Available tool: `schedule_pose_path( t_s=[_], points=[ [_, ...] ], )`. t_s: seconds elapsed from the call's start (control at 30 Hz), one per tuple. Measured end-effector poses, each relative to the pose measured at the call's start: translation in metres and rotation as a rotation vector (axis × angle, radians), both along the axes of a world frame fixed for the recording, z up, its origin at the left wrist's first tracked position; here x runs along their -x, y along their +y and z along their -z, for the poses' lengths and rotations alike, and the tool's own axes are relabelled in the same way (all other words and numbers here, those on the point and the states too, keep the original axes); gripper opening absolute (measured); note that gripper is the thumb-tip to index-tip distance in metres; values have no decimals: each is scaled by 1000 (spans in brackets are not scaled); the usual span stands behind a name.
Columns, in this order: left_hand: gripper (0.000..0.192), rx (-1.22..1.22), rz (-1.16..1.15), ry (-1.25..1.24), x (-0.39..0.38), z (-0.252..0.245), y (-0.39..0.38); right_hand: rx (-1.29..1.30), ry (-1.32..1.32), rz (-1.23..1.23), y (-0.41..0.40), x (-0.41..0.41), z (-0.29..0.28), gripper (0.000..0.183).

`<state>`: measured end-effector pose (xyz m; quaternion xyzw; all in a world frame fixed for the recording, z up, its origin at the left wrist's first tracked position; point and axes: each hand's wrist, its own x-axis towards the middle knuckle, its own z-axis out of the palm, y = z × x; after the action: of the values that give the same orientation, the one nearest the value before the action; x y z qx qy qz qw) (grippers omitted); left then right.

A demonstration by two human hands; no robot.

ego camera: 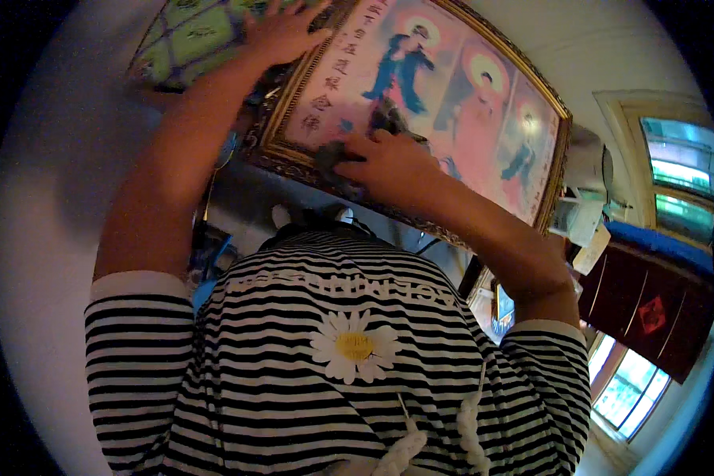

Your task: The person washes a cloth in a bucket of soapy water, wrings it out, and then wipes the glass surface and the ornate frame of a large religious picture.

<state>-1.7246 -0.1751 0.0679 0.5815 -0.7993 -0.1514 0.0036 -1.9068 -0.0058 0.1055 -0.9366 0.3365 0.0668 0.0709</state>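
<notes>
A large framed picture (470,137) of robed figures with halos stands tilted before me, in a carved gilt frame (262,149). Columns of writing run down its side panels. At the frame's upper left edge is my left hand (285,33), its fingers spread and the thumb reaching over the edge; whether it grips the frame is unclear. My right hand (392,169) presses a dark cloth (336,157) against the lower left part of the picture, near the bottom moulding. Part of the cloth shows above the knuckles, and the rest is hidden under the hand.
Behind my left forearm is a green patterned panel (196,35). A dark red cabinet or chest (636,303) with a red paper diamond stands to the right, between two windows (681,154). Small articles, among them a white box (571,214), sit beyond the frame's right edge.
</notes>
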Motion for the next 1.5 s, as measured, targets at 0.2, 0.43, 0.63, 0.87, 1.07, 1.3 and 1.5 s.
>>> schedule_pose_path(
  t_s=[0.2,0.43,0.63,0.87,1.07,1.3,1.5],
  points=[
    [57,216,95,69,-44,63,-40,-30,33,160,63,97,-18,36],
    [61,422,232,139,-34,74,-57,-1,156,383,125,198,-20,35],
    [59,254,137,53,-28,68,-58,-9,334,568,146,242,-36,34],
    [59,511,244,64,15,39,7,172,-61,476,127,143,-17,35],
    [62,559,217,-150,-4,61,25,61,44,690,150,193,-11,33],
    [65,493,179,-146,8,53,24,7,436,877,185,292,-32,28],
    [66,434,161,-108,5,56,24,59,144,818,176,225,-16,32]
  ],
)
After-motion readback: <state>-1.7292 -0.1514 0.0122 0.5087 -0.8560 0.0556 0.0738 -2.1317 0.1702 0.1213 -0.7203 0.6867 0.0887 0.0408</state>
